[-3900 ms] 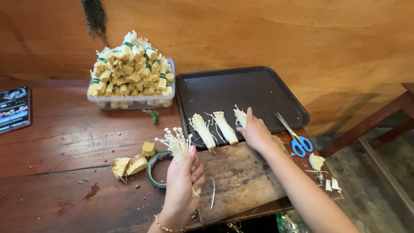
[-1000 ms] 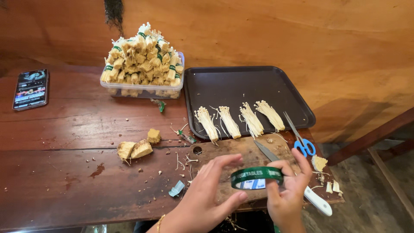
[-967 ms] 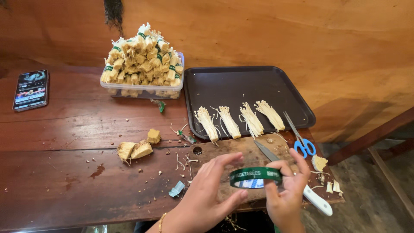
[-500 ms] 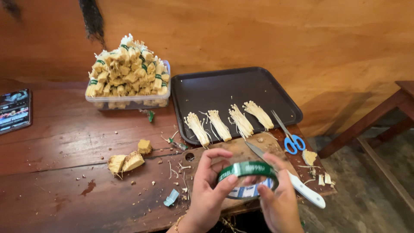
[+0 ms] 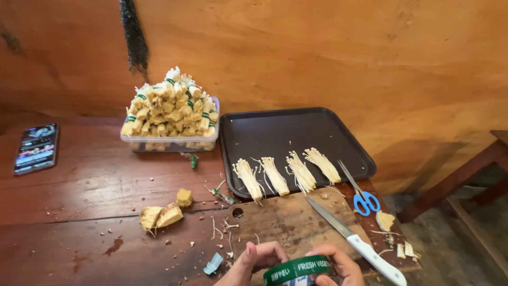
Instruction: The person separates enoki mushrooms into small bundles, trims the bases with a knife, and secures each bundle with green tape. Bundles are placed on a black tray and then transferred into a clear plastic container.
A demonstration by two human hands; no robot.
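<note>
At counter's near edge, head view: left hand point(image 5: 253, 263) and right hand point(image 5: 338, 267) both grip green tape roll point(image 5: 297, 269), fingers curled round it, over board's point(image 5: 286, 222) near end. Knife point(image 5: 355, 243) lies on board just right. Four mushroom bundles point(image 5: 286, 173) on tray point(image 5: 275, 127); scissors point(image 5: 361, 195) beside.

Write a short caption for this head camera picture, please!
Two hands hold a green tape roll near a knife, mushroom bundles on a tray.
</note>
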